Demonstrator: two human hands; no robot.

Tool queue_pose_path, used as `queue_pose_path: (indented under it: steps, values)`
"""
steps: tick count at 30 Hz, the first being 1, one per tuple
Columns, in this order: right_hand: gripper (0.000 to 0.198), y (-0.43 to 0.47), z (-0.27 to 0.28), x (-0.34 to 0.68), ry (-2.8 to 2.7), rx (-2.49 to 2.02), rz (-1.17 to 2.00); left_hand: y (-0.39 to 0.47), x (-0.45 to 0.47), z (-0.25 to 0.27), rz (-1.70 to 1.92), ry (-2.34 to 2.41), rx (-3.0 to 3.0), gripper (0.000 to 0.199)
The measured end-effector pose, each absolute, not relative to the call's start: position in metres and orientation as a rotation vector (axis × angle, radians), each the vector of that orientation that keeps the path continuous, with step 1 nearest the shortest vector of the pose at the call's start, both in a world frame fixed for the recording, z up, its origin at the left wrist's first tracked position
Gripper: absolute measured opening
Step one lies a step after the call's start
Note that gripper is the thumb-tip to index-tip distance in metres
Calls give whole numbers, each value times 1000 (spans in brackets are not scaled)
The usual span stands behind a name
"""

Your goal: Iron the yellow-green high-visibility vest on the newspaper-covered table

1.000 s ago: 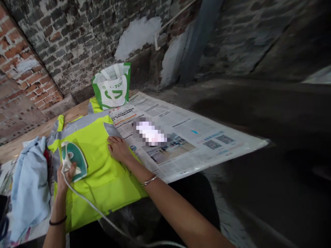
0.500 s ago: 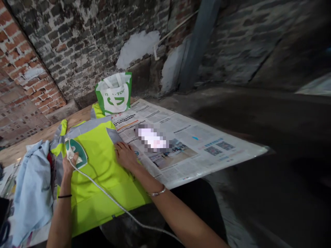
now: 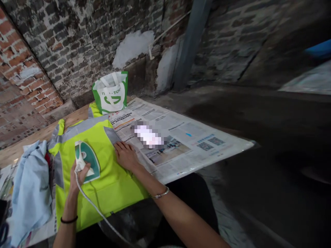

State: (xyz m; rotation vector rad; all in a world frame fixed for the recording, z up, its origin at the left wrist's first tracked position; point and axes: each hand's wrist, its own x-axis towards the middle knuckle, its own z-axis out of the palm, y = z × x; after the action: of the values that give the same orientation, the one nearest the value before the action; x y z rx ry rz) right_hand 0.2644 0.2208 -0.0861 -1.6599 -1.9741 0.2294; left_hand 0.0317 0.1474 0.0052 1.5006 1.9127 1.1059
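Observation:
My left hand is wrapped round the handle of a green-and-white clothes iron, which rests on a bright yellow high-visibility garment with grey bands. A pale cord runs from the iron's back down toward my lap. Palm down, with fingers stretched out, my right hand lies on the garment's right edge, by a grey band. The iron sits over the middle-left of the cloth, apart from my right hand. Its soleplate is hidden.
Newspaper sheets cover the table on the right, with a pixelated object lying on them. A green-and-white bag stands behind the garment. Light blue cloth lies at the left. A brick wall rises behind.
The iron, with my left hand on its handle, has moved right and nearer to me across the garment. My right hand stays at the edge. The view has shifted slightly.

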Motion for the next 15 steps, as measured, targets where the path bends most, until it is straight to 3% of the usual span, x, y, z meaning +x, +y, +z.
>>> queue_pose_path:
  steps: [7, 15]
  values:
    - [47, 217, -82, 266, -1987, -1674, 238, 209, 88, -9, 1136, 1847, 1577, 37]
    - [49, 217, -81, 267, -1994, -1674, 250, 292, 102, 7, 1219, 1874, 1534, 27]
